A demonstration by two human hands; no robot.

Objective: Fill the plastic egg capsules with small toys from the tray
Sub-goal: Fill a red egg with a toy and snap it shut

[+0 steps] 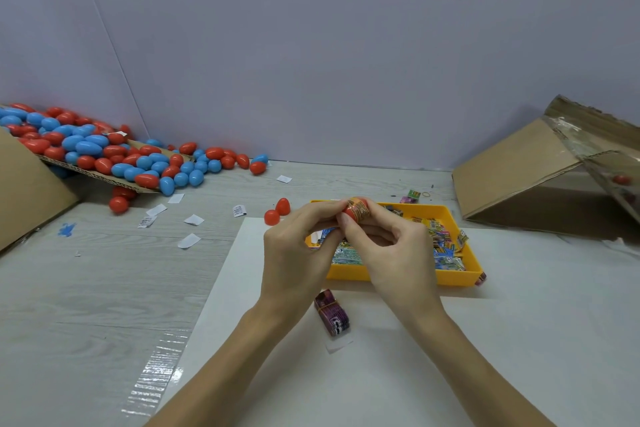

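Note:
Above the yellow tray [460,279] both hands meet. My left hand [298,253] and my right hand [391,246] pinch a red egg half [349,212] with a small printed toy packet [362,211] sitting in its mouth. The tray holds several colourful packets [445,250]. Two red egg halves [277,212] lie on the table just left of the tray. A purple bundle of packets bound with a rubber band [331,312] lies on the white sheet in front of the tray.
A heap of red and blue egg capsules [104,152] spills off a cardboard flap at the far left. Paper slips [189,240] are scattered on the grey table. A tilted cardboard box [540,170] stands at the right. A white sheet [450,357] covers the near table.

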